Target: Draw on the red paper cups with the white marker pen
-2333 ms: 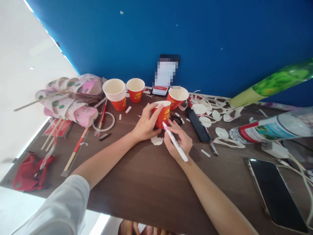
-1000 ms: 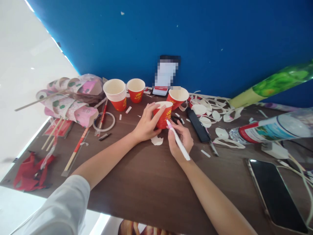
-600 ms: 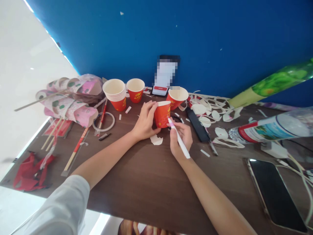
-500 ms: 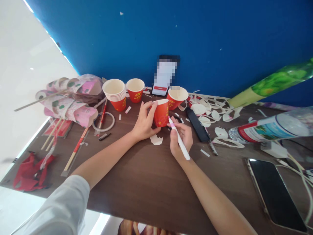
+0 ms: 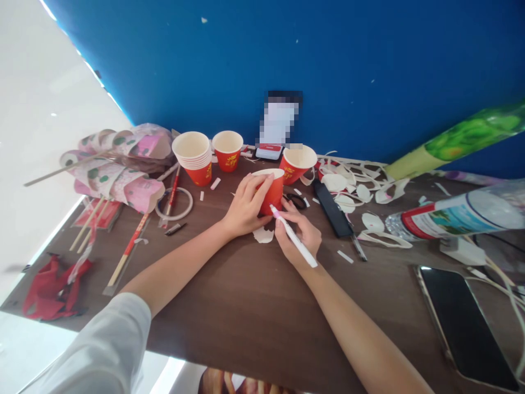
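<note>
In the middle of the table, my left hand (image 5: 246,207) is wrapped round the left side of a red paper cup (image 5: 274,190), its fingers covering much of that side. My right hand (image 5: 302,234) grips a white marker (image 5: 301,247) with a pink tip. That tip meets the lower front of the cup, or lies very close to it. Beneath the hands lies a torn white paper scrap (image 5: 263,236). Just behind on the right stands another red paper cup (image 5: 292,172) with gold lettering, and black scissor handles (image 5: 301,201) show beside the held cup.
At the back left are a stack of paper cups (image 5: 199,174) and a single cup (image 5: 228,159). A phone (image 5: 279,123) leans on the blue wall (image 5: 348,65). Paper cuttings (image 5: 344,183), a black box cutter (image 5: 331,208), a lying bottle (image 5: 455,215) and another phone (image 5: 463,323) occupy the right.
The held cup has turned and stands more upright, its gold print now out of sight. The marker tip has moved left and slightly down, and my left fingers reach further across the cup.
</note>
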`<state>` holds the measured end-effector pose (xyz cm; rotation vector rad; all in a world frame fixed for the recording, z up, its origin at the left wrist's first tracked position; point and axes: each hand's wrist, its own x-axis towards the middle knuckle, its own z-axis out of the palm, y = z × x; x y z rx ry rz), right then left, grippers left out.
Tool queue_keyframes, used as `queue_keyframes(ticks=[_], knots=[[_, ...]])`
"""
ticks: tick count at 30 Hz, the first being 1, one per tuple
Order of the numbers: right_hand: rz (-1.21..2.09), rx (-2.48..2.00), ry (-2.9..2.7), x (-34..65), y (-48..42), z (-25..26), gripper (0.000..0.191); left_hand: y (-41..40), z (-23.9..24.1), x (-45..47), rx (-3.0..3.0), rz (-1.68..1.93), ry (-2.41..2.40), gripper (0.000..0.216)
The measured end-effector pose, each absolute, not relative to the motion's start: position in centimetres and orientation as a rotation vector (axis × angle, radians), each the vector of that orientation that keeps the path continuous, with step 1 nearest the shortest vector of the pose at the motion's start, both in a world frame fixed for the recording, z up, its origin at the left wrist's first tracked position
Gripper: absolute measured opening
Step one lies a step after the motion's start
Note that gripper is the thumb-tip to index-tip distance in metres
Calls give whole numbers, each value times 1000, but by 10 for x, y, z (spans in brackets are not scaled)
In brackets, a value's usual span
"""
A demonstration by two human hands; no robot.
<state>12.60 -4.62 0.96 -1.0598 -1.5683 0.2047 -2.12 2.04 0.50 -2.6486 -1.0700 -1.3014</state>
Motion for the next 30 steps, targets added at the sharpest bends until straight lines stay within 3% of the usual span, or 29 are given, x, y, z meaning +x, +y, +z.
queue_keyframes(ticks=[30], knots=[[280,-1144,-1442,125,-47,9,15,19,9,-22,-2607,-1314,-1026,89]])
